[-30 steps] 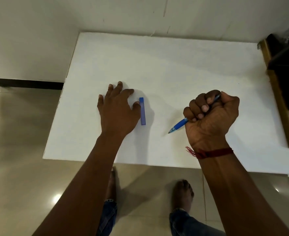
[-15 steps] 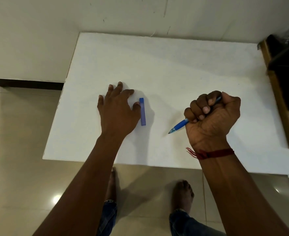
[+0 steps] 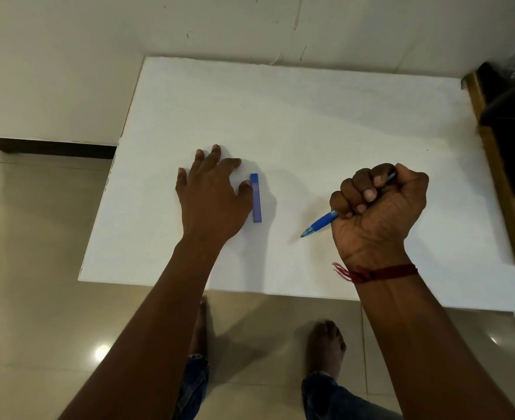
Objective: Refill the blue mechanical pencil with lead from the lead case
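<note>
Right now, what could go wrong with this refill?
The right hand holds the pencil in a full fist with its top end barely showing, so opening it needs a regrip and it may drop. The thin lead case lies flat by the thumb of the left hand; it may skid when pinched.

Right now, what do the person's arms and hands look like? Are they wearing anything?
Both forearms are bare: no sleeves, no gloves. The right hand has a dark red thread band tied round its wrist, with a frayed end sticking out. The left hand has no band or watch. No rings show on the fingers.
</note>
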